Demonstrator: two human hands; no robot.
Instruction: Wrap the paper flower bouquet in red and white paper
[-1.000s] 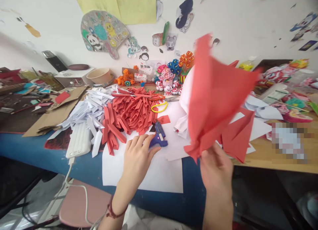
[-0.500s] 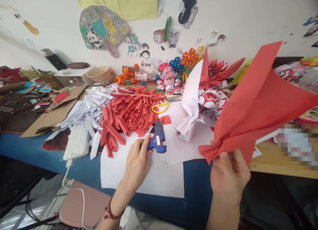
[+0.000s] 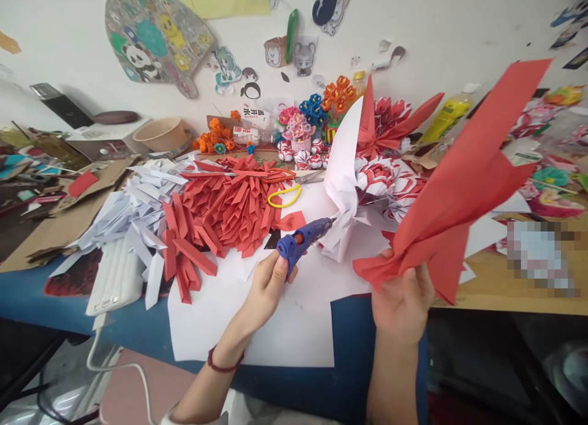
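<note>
My left hand [image 3: 269, 284] is closed round the handle of a blue glue gun [image 3: 304, 236], lifted off the table with its nozzle pointing right towards a paper bouquet [image 3: 381, 168] wrapped in white and red paper. My right hand [image 3: 403, 295] pinches the gathered lower corner of a large red paper sheet [image 3: 463, 186], which fans up and to the right above the table edge. White sheets [image 3: 285, 327] lie on the blue table cover beneath both hands.
A heap of folded red paper strips [image 3: 229, 204] and white strips [image 3: 133, 198] lies left of centre, with a white power strip [image 3: 114, 278] and its cord. Scissors with yellow handles [image 3: 285, 195], small paper flowers [image 3: 298, 125], a bowl [image 3: 160, 134] and cardboard [image 3: 59, 223] crowd the back and left.
My left hand closed on the glue gun and lifted it off the table, nozzle now pointing right. My right hand swung the red sheet to the right, uncovering the bouquet.
</note>
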